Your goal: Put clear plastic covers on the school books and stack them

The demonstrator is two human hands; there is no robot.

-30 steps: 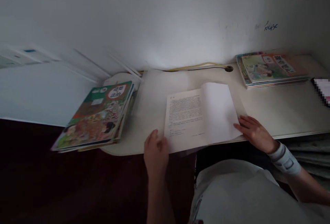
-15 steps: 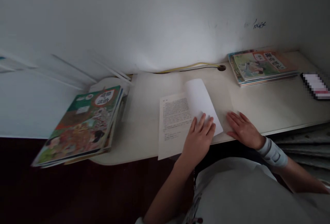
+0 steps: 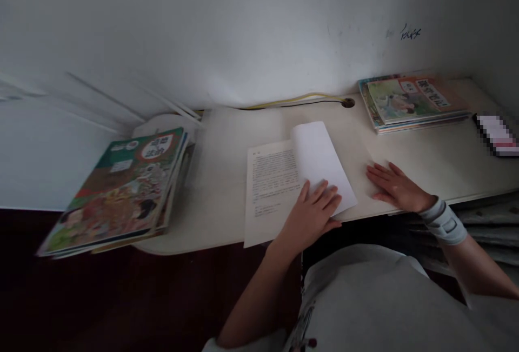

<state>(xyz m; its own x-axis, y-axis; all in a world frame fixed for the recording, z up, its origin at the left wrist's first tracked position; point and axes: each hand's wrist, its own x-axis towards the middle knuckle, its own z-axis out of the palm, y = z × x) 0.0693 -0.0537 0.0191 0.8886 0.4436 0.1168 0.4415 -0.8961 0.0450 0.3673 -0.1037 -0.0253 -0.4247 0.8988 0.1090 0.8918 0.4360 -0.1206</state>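
Observation:
A printed sheet of paper point(image 3: 275, 179) lies on the white desk point(image 3: 219, 200), its lower left corner past the front edge. Its right part is folded over to the left, so the blank white side point(image 3: 320, 152) faces up and curves at the fold. My left hand point(image 3: 316, 208) rests on the lower part of that folded flap with fingers spread, covering some of the print. To the right of the paper, apart from it, my right hand point(image 3: 399, 187) lies flat on the desk with fingers stretched out. A grey band point(image 3: 444, 222) is around my right wrist.
A stack of picture-covered books point(image 3: 117, 195) sits at the desk's left end, overhanging the edge. Another book stack point(image 3: 417, 100) lies at the back right, near a phone point(image 3: 497, 133). A yellow cable point(image 3: 284, 101) runs along the wall to a cable hole point(image 3: 347, 103).
My right hand has slid to the right, away from the paper. The folded flap lies flatter and wider, and my left hand's thumb has spread out. The view has shifted slightly.

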